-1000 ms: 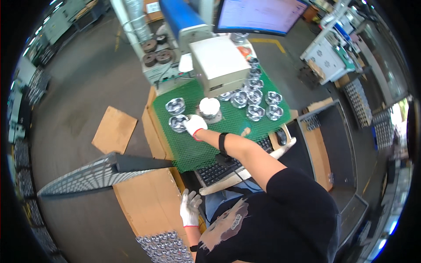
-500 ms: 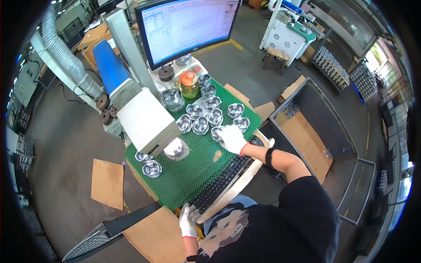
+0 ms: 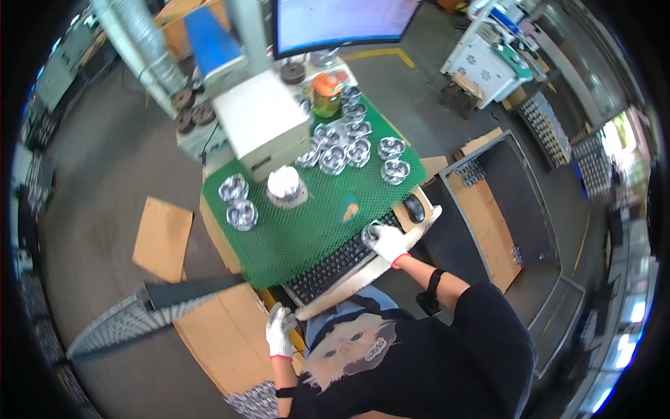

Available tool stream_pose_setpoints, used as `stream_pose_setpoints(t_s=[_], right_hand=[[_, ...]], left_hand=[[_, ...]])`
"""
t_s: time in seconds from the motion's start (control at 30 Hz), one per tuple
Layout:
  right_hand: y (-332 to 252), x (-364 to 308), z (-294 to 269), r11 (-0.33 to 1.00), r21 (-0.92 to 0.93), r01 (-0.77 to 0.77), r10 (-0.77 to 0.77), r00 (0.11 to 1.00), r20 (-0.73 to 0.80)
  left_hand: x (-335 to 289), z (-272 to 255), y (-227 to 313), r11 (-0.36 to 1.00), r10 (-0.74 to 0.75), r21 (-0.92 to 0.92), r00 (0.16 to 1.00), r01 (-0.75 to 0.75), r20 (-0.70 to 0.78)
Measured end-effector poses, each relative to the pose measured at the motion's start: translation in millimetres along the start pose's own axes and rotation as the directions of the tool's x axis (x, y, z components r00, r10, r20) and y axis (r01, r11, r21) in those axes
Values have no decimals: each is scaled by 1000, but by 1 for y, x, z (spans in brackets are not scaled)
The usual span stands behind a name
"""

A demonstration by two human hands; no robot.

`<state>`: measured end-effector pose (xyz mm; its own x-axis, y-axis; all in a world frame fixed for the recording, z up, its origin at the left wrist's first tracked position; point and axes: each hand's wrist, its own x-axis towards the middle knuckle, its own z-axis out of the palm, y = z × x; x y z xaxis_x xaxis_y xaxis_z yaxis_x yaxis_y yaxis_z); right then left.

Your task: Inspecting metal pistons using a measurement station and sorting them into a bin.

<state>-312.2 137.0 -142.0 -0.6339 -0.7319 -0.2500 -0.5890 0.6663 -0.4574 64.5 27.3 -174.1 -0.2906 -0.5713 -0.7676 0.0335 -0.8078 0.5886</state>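
My right hand [image 3: 389,244], in a white glove with a red cuff, is closed around a silver metal piston [image 3: 368,234] just above the right part of the black keyboard [image 3: 324,276]. My left hand [image 3: 280,334], gloved the same way, hangs off the keyboard's near left end, its greyish fingers loosely apart with no held thing visible. On the green mesh mat [image 3: 279,244], several pistons [image 3: 333,160] cluster at the back. Two more pistons [image 3: 242,214] sit at the left. A brightly lit piston [image 3: 284,183] stands on a round fixture beneath the white machine head [image 3: 262,126].
A monitor [image 3: 342,24] rises behind the mat, near an orange-lidded jar [image 3: 326,94]. The mouse [image 3: 414,208] lies right of the keyboard. A dark metal bin [image 3: 520,202] stands at the right. Cardboard [image 3: 223,335] lies at lower left beside several pistons [image 3: 255,401].
My right hand has come from the piston cluster toward me, bringing a piston over the keyboard. My left hand has drawn away from the keyboard's end. The whole view has shifted.
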Motion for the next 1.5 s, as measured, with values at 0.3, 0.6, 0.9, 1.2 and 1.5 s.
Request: stream_pose_setpoints(t_s=[0.3, 0.6, 0.9, 1.2, 1.5], right_hand=[[-178, -21, 23, -151, 580, -801, -510, 565, 649], [-252, -61, -9, -58, 552, -832, -636, 457, 622], [-234, -28, -60, 659, 507, 555, -748, 549, 372], [-81, -13, 17, 200, 658, -726, -397, 554, 732], [-17, -7, -38, -494, 472, -730, -148, 606, 782]], left_hand=[[-57, 68, 37, 972, 230, -100, 943, -212, 238], [-100, 84, 104, 725, 591, -383, 802, -573, -81], [-89, 84, 102, 434, 767, 753, 641, -494, -21], [-16, 92, 101, 260, 383, 891, 887, -373, 259], [119, 237, 174, -161, 687, 762, 483, -627, 543]])
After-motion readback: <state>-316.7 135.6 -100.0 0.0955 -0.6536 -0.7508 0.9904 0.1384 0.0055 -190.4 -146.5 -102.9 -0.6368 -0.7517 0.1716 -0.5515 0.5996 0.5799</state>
